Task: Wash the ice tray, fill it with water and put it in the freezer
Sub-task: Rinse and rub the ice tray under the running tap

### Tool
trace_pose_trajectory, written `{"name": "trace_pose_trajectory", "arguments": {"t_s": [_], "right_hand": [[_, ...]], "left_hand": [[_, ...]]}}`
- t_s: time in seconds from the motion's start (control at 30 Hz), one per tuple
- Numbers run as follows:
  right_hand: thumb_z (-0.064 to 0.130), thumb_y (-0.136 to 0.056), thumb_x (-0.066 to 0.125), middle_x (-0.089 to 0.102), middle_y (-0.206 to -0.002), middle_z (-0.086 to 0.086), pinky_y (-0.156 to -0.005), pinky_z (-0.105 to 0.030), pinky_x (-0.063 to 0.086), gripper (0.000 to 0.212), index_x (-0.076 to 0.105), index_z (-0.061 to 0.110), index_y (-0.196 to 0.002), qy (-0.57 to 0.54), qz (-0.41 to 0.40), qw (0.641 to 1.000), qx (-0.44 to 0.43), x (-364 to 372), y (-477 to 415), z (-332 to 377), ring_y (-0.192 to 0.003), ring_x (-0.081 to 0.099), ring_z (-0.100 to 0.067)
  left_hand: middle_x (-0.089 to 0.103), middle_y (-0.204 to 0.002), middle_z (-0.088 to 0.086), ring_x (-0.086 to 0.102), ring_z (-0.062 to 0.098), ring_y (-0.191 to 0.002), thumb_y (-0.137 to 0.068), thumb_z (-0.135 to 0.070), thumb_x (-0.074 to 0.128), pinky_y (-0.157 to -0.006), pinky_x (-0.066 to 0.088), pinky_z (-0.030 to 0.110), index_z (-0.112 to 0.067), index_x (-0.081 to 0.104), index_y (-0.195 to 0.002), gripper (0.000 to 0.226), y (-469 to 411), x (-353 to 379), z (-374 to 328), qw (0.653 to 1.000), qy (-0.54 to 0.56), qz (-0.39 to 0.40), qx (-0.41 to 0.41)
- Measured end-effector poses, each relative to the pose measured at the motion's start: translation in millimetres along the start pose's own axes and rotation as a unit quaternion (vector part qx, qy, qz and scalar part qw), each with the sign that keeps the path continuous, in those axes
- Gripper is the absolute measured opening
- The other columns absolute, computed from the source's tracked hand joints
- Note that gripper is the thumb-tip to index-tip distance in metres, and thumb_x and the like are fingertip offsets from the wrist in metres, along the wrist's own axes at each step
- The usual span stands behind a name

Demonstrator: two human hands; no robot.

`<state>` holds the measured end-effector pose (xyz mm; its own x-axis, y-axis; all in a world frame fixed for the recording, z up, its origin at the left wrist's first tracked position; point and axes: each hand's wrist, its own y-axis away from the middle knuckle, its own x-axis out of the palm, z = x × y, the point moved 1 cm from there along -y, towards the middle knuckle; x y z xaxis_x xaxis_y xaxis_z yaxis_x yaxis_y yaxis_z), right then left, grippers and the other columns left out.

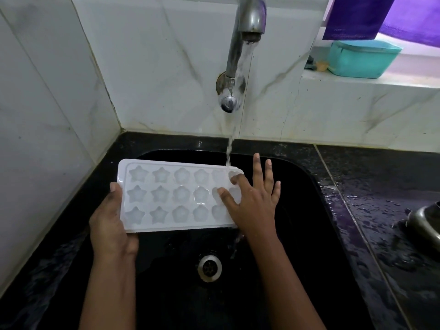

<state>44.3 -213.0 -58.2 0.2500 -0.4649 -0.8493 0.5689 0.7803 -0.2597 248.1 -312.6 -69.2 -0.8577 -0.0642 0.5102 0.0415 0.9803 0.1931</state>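
A white ice tray (171, 194) with star and flower shaped cells hangs level over the black sink (307, 182). My left hand (112, 217) grips its left end, thumb on the top rim and fingers underneath. My right hand (254, 198) lies flat on the tray's right end, thumb and forefinger touching the cells, the other fingers straight and spread past the edge. Water runs from the steel tap (247, 22) and lands on the tray's far right corner.
The sink drain (209, 267) sits below the tray. Wet black counter (381, 198) surrounds the sink, with a steel vessel (426, 222) at the right edge. A teal tub (362, 60) stands on the window ledge under purple cloth (357, 17). Marble tiled walls close the back and left.
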Motion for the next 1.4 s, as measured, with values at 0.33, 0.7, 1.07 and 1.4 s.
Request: {"name": "trace_pose_trajectory", "arguments": {"t_s": [0.33,0.7,1.07,1.4], "right_hand": [[0.050,-0.091,0.047,-0.024,-0.154,0.008,-0.113,-0.047,-0.010,0.040,0.056,0.029,-0.123,-0.018,-0.017,0.999,-0.038,-0.6,-2.4,7.8,-0.140,-0.029,-0.013],[0.056,-0.090,0.049,-0.031,-0.152,0.007,-0.112,-0.049,-0.013,0.044,0.055,0.029,-0.124,-0.005,0.001,1.000,-0.012,-3.4,-2.0,3.0,-0.138,-0.034,-0.013],[0.054,-0.095,0.037,-0.040,-0.146,0.005,-0.111,-0.051,-0.016,0.051,0.033,0.035,-0.143,0.018,0.037,0.999,0.026,0.1,0.4,12.1,-0.133,-0.040,-0.012],[0.047,-0.090,0.054,-0.029,-0.151,0.009,-0.114,-0.051,-0.005,0.039,0.054,0.030,-0.125,-0.035,0.021,0.999,0.034,-5.6,-4.6,4.8,-0.142,-0.026,-0.018]], "left_hand": [[0.070,-0.113,0.014,0.069,0.029,-0.099,-0.091,-0.047,0.055,-0.069,0.059,0.038,-0.011,0.068,-0.112,0.043,-3.2,-4.4,0.2,1.000,0.005,0.006,-0.014],[0.070,-0.111,0.014,0.070,0.029,-0.096,-0.090,-0.045,0.056,-0.068,0.059,0.038,-0.011,0.069,-0.107,0.040,1.0,3.5,2.3,1.000,-0.015,-0.001,-0.015],[0.066,-0.123,0.016,0.065,0.033,-0.109,-0.086,-0.051,0.058,-0.077,0.059,0.043,-0.009,0.063,-0.125,0.058,0.8,4.0,2.4,1.000,0.005,0.012,-0.025],[0.067,-0.118,0.018,0.067,0.034,-0.104,-0.087,-0.050,0.059,-0.071,0.059,0.041,-0.008,0.065,-0.119,0.054,2.5,7.3,7.3,1.000,-0.003,-0.006,-0.031]]}}
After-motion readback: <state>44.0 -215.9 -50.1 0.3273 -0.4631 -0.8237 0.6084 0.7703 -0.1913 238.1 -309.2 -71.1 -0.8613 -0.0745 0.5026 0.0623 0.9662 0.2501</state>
